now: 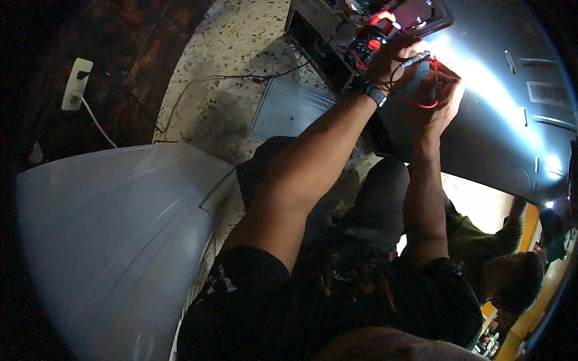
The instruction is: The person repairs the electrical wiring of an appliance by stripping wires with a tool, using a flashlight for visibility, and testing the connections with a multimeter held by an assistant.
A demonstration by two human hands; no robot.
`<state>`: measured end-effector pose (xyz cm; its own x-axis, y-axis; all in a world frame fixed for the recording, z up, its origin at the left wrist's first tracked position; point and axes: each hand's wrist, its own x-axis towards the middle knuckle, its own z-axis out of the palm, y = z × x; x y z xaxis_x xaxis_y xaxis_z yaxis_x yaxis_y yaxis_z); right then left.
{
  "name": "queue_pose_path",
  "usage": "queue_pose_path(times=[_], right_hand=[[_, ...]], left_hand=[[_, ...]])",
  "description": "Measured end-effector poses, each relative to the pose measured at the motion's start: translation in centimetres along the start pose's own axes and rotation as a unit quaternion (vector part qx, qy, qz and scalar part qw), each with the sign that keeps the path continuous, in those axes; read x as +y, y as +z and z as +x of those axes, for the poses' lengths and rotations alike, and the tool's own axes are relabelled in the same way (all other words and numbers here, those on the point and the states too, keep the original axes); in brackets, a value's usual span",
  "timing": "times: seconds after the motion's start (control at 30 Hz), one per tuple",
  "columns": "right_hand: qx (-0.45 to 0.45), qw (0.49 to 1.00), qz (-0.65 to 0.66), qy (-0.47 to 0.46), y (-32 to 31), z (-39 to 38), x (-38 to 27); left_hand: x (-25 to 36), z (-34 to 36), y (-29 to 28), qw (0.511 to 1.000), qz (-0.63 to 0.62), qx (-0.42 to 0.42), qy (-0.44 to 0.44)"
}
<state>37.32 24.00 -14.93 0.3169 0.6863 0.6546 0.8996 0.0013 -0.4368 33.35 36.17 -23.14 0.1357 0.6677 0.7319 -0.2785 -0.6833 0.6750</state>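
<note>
The left hand (397, 59), fingers curled, grips a grey probe (415, 59) near a red-and-black meter (374, 44), while the right hand (442, 96) pinches a red probe (435, 62) by a dark panel (487, 138).

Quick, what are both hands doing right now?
Left hand: looks closed, holding the dark probe.
Right hand: looks closed, holding the red probe; fingertips partly hidden.
</note>
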Motion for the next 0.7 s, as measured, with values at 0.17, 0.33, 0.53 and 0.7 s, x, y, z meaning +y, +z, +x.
queue_pose_path(times=[0.17, 0.33, 0.53, 0.7], right_hand=[[0.02, 0.995, -0.023, -0.09, 0.5, -0.2, 1.2], [0.029, 0.996, -0.013, -0.086, 0.5, -0.1, 1.3], [0.027, 0.993, -0.02, -0.109, 0.5, 0.1, 2.1], [0.021, 0.992, 0.0, -0.122, 0.5, 0.2, 2.5]], left_hand=[[0.2, -0.5, 0.2, 1.0, 0.004, 0.015, -0.015], [1.1, 0.1, -0.1, 0.999, 0.05, -0.006, 0.0], [0.9, 0.0, -0.2, 0.999, 0.046, -0.016, -0.021], [1.0, -0.1, -0.2, 0.999, 0.049, -0.001, -0.003]])
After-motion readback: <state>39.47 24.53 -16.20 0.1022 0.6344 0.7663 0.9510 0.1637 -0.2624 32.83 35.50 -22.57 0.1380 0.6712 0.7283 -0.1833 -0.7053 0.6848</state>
